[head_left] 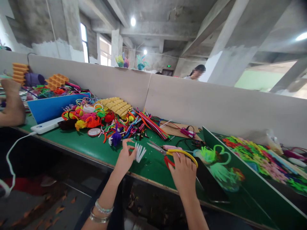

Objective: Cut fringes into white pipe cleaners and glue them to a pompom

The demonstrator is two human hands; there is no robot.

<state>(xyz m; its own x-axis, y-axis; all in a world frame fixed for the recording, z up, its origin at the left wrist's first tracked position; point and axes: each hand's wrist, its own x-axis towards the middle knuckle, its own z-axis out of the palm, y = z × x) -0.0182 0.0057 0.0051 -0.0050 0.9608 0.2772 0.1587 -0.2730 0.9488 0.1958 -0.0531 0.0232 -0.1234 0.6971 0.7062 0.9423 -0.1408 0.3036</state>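
Observation:
Several short white pipe cleaner pieces [140, 152] fan out from the pinched fingers of my left hand [127, 156], just above the green tabletop [96, 150]. My right hand [184, 171] grips a pair of scissors [178, 154] with one yellow and one red handle loop. The scissor blades are parted and point left toward the white pieces, without touching them. Behind the scissors lies a pink glue gun [171, 147], partly covered by them. A purple fuzzy ball [116, 138] sits left of my left hand.
Colourful pipe cleaner pieces [91, 119] heap up at the left, beside a yellow egg-crate sheet [117, 105]. A white power strip [46, 125] lies near a blue divider [57, 107]. At right are green fuzzy figures [223, 172], a black phone-like slab [211, 183] and a green divider [251, 172]. Another person's arm [13, 103] shows at far left.

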